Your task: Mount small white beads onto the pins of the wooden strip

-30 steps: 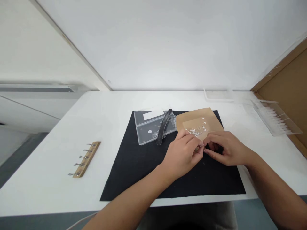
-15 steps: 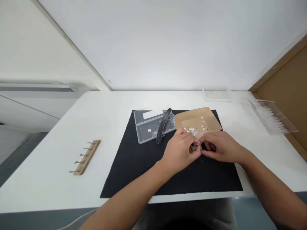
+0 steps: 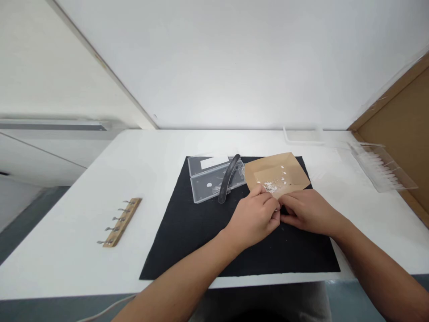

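Left hand [image 3: 256, 213] near tiny white pieces [image 3: 269, 187].

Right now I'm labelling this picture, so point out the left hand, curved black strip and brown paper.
Left hand [image 3: 254, 218]: head view, back of the hand.
Curved black strip [image 3: 228, 179]: head view, mid-length.
Brown paper [image 3: 296, 173]: head view, bare right part.

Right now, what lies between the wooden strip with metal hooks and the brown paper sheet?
The head view shows white tabletop, then a black mat carrying an open clear plastic case with a curved black bar across it.
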The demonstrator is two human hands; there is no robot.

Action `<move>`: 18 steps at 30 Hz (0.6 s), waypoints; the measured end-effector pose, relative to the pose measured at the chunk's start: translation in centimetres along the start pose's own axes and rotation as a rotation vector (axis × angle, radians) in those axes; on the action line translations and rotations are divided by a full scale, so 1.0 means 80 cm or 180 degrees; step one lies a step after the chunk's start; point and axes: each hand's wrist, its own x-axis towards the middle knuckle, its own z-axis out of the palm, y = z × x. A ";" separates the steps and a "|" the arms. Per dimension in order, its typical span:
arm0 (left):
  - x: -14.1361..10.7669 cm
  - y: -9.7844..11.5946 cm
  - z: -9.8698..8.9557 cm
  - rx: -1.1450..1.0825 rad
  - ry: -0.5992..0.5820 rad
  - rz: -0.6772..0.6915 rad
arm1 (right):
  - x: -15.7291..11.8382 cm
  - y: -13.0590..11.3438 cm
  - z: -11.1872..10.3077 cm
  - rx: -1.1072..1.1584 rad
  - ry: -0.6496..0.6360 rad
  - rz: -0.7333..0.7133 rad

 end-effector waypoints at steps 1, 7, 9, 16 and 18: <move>0.001 0.001 -0.001 0.0077 -0.0037 0.0128 | 0.000 0.001 0.002 -0.0084 -0.0022 -0.0042; 0.004 0.007 -0.008 0.0010 -0.0039 0.0214 | 0.001 0.003 0.006 -0.0055 -0.0011 -0.0269; 0.005 0.007 -0.010 -0.0232 0.0074 0.0038 | -0.001 0.002 0.001 0.0125 0.0040 -0.0290; 0.013 0.010 -0.020 -0.1010 0.0704 -0.0488 | -0.005 0.001 -0.015 0.0878 0.0313 -0.0204; 0.014 0.012 -0.023 -0.1143 0.0711 -0.0654 | -0.004 0.003 -0.013 0.1003 0.0378 -0.0238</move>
